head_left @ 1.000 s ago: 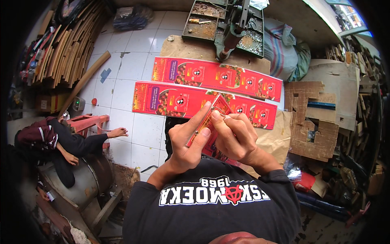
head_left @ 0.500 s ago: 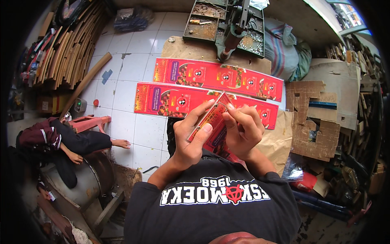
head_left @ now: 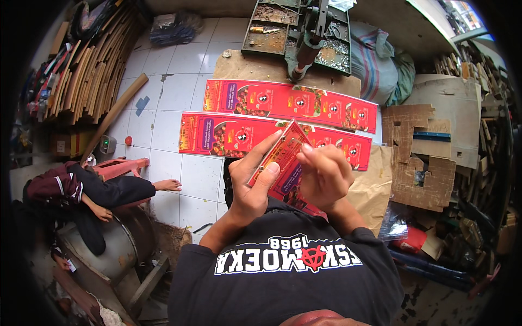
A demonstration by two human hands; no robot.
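My left hand (head_left: 251, 185) is closed round the edge of a red printed strip (head_left: 288, 175), its thumb lying on the printed face. The strip is tilted in front of my chest, and small round spots show near its upper end. My right hand (head_left: 328, 176) is curled, thumb and forefinger pinched together beside the strip's right edge. Whatever is in that pinch, if anything, is too small to make out. Beyond my hands, two similar long red strips lie side by side, a far one (head_left: 348, 111) and a nearer one (head_left: 223, 142) partly covered by the held strip.
A hand press (head_left: 308, 53) stands at the far side between dark trays (head_left: 272, 39) of small metal parts. Brown paper (head_left: 372, 190) and cut cardboard (head_left: 424, 187) lie to the right. At left, another person's legs (head_left: 128, 187) rest near a red stool (head_left: 120, 168).
My right fingers have drawn down and away from the strip's upper corner, uncovering more of its face. The held strip has turned slightly and shows more of its print.
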